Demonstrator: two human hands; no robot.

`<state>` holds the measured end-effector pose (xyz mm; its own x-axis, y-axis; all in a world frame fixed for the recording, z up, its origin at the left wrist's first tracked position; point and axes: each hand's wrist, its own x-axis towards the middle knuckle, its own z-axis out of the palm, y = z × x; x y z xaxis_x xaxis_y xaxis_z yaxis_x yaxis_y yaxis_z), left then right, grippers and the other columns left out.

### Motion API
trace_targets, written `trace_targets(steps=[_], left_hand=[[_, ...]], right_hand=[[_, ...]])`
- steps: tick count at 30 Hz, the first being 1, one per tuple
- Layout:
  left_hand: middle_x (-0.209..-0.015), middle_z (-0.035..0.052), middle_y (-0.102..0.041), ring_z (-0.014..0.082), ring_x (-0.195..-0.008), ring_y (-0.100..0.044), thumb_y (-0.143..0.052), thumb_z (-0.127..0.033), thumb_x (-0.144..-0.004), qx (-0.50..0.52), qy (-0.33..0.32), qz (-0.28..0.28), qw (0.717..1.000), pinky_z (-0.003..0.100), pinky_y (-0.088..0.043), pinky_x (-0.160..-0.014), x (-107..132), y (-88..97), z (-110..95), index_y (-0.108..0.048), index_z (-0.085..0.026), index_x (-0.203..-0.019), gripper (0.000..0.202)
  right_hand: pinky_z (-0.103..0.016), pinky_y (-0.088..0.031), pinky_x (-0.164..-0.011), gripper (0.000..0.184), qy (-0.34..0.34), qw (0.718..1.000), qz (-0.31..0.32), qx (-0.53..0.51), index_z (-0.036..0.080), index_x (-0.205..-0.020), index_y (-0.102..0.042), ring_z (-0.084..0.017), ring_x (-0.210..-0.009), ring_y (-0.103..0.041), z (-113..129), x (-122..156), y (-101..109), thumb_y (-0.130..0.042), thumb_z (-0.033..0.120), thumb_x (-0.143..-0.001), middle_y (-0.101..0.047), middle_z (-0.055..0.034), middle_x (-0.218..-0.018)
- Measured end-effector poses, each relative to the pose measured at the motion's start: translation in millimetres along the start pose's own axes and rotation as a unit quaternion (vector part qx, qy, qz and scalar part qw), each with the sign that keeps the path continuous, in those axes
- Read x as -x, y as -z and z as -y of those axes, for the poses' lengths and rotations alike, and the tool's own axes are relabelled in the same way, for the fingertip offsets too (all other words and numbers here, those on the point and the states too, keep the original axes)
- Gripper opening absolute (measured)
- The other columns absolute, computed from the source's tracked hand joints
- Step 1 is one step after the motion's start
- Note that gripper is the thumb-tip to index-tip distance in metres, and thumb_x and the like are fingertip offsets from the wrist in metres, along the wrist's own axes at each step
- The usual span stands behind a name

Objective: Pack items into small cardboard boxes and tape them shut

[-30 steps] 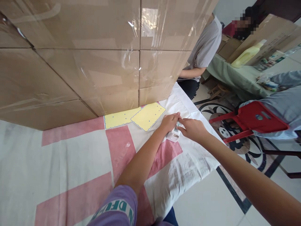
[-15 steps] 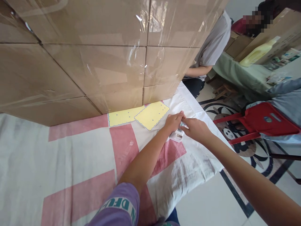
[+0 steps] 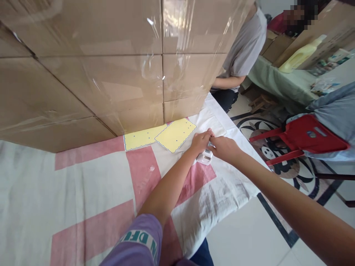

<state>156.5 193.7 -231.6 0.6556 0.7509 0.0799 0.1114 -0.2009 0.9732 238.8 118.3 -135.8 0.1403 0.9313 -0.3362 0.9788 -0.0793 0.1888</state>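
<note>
My left hand (image 3: 200, 142) and my right hand (image 3: 224, 147) meet near the far right corner of the cloth-covered bed or table, fingertips touching. Between and below them is a small white plastic device (image 3: 205, 159) with a dark metallic slot in its top; its exact kind is unclear, as the fingers cover its far end. Both hands have their fingers curled in at this device. What the fingertips pinch is hidden. Just left of my left hand, a yellow scalloped-edge card (image 3: 176, 135) overlaps a second yellow card (image 3: 138, 137).
Taped cardboard boxes (image 3: 124, 81) form a wall behind the cards. A pink and white cloth (image 3: 102, 181) covers the surface. Beyond its right edge stand a red chair (image 3: 316, 138) and a seated person (image 3: 246, 48). A yellow bottle (image 3: 302, 55) lies on a side table.
The whole view has shifted slightly, so most things sit a little further left. Both hands stay together at the white device, with only slight finger movement.
</note>
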Motion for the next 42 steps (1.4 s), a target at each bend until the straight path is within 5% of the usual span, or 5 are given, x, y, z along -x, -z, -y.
trace_targets(steps=[11,18,29,36,42], left_hand=[[-0.082,0.0024,-0.071,0.0210,-0.090,-0.064,-0.013,-0.040,-0.103,-0.049,-0.001,-0.027,0.998,0.037,-0.047,-0.095,10,1.3,-15,-0.070,-0.023,-0.081,0.063],[-0.081,0.0032,-0.069,0.0245,-0.092,-0.063,-0.027,-0.050,-0.101,-0.053,0.027,0.003,0.998,0.042,-0.043,-0.101,5,7.1,-10,-0.066,-0.022,-0.084,0.051],[-0.104,0.0001,-0.071,0.0180,-0.101,-0.064,-0.016,-0.046,-0.106,0.066,-0.031,-0.016,0.997,0.029,-0.046,-0.093,16,9.3,6,-0.067,-0.026,-0.106,0.055],[-0.084,0.0016,-0.071,0.0184,-0.082,-0.066,-0.021,-0.053,-0.105,0.161,0.052,-0.063,0.984,0.029,-0.049,-0.077,3,7.0,-2,-0.069,-0.025,-0.090,0.058],[-0.082,0.0009,-0.071,0.0184,-0.084,-0.066,-0.021,-0.059,-0.103,0.146,0.044,-0.051,0.987,0.028,-0.046,-0.075,5,6.2,-7,-0.068,-0.024,-0.087,0.062]], right_hand=[[-0.029,-0.048,-0.071,0.031,0.033,0.998,-0.002,-0.055,0.017,-0.121,-0.064,-0.027,-0.101,-0.069,-8,4,11,-0.055,0.033,-0.097,-0.072,-0.0117,-0.110],[-0.028,-0.046,-0.073,0.030,0.075,0.996,0.031,-0.044,0.014,-0.110,-0.070,-0.027,-0.101,-0.069,-17,-13,11,-0.059,0.037,-0.094,-0.073,-0.0131,-0.107],[-0.031,-0.045,-0.068,0.029,0.099,0.988,0.117,0.026,0.010,-0.112,-0.066,-0.029,-0.091,-0.070,-13,-25,23,-0.057,0.031,-0.095,-0.072,-0.0164,-0.097],[-0.032,-0.042,-0.066,0.029,0.088,0.980,0.172,0.052,0.008,-0.113,-0.064,-0.029,-0.086,-0.070,-10,-23,25,-0.052,0.031,-0.099,-0.072,-0.0155,-0.093],[-0.031,-0.038,-0.063,0.033,0.052,0.984,0.170,0.012,0.006,-0.121,-0.058,-0.026,-0.080,-0.069,-8,-18,25,-0.053,0.029,-0.098,-0.073,-0.0109,-0.084]])
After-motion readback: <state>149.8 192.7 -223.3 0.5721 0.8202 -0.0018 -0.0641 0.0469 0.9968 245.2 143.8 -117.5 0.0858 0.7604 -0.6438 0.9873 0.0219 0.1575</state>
